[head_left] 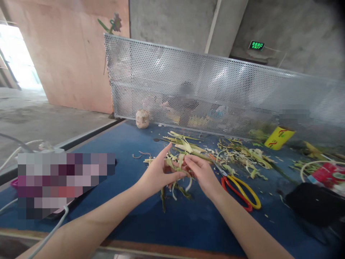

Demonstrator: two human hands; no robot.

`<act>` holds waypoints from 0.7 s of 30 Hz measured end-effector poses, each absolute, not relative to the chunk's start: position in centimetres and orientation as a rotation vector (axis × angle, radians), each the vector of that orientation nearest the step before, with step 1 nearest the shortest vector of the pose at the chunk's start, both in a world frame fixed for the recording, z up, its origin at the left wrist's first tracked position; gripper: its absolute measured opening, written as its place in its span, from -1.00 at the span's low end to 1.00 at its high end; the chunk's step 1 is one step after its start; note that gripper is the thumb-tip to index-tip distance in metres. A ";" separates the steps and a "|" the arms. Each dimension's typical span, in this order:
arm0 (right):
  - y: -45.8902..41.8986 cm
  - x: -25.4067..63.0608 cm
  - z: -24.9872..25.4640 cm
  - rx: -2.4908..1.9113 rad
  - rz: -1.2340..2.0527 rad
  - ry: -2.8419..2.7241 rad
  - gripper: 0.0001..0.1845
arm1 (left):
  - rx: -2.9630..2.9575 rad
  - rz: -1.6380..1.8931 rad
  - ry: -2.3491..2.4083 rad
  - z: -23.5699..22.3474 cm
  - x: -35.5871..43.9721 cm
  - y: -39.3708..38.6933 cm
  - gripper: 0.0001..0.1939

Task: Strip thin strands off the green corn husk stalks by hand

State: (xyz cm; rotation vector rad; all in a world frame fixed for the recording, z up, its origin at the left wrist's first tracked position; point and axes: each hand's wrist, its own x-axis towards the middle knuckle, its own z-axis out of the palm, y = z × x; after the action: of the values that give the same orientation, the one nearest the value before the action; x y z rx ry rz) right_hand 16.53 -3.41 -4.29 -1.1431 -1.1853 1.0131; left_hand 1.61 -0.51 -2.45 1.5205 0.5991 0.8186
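Above the middle of the blue tabletop [126,212], my left hand [157,171] is closed around a small bunch of pale green plant strips [175,166], its thumb across them and its index finger pointing up. My right hand [202,174] pinches one of these strips between thumb and fingertips, close beside the left. Thin curled ends and darker stems hang below both hands. Scissors [242,192] with one red and one yellow handle lie to the right of my right hand. Cut stalks and peelings [242,154] are scattered just beyond the hands.
A perforated metal screen [161,72] borders the table's far side, with a person visible behind it. Along the back stand a whitish jar-like object [142,119] and a yellow container [279,138]. A black item [314,203] lies right; a pixelated object [61,183] and white cables lie left.
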 end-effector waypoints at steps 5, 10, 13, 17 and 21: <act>-3.7 16.8 -3.8 -1.135 1.102 -1.396 -0.71 | 1.486 0.907 0.657 -2.3 1.4 -0.1 -0.08; -3.9 17.7 -3.1 -1.172 0.995 -1.549 -0.80 | 1.504 0.929 0.658 -2.2 1.2 0.0 -0.10; -3.9 18.4 -2.8 -1.191 0.969 -1.598 -0.79 | 1.496 0.924 0.659 -2.2 1.1 0.1 -0.11; -3.9 19.3 -2.3 -1.196 0.957 -1.621 -0.80 | 1.475 0.951 0.676 -2.0 1.2 0.3 -0.10; -3.9 19.6 -2.3 -1.187 1.059 -1.653 -0.83 | 1.485 0.943 0.637 -1.9 1.2 0.3 -0.05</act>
State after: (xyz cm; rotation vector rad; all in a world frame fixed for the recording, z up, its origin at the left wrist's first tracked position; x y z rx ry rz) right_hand 19.57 -3.95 -2.26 -1.1868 -1.6526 1.0592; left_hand 1.19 0.32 -1.90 1.4854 0.6372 0.9432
